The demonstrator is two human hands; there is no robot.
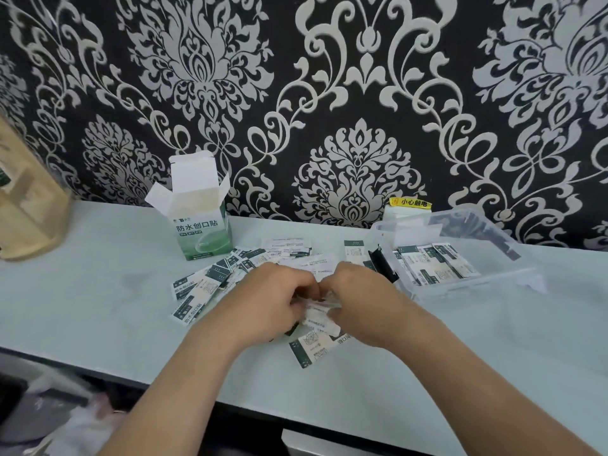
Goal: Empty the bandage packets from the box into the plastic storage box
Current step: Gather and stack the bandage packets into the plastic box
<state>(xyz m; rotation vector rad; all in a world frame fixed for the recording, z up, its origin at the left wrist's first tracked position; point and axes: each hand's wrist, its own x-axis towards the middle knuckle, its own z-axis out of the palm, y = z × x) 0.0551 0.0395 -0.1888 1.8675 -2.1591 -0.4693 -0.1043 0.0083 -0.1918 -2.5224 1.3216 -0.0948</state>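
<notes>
With the box [204, 232] open, some bandage packets [197, 291] lay in the plastic storage box [467, 286], but most littered the surface [98, 291], where the left hand [273, 301] and right hand [358, 301] clutched a bunch.

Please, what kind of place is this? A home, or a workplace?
Probably a room in a home, not certain. Ornate black-and-silver wallpaper backs a pale countertop, where a bandage box, loose bandage packets and a clear plastic storage box lie.

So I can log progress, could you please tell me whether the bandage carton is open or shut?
Open: the carton stands upright on the table with its top flaps raised; its inside cannot be seen.
</notes>
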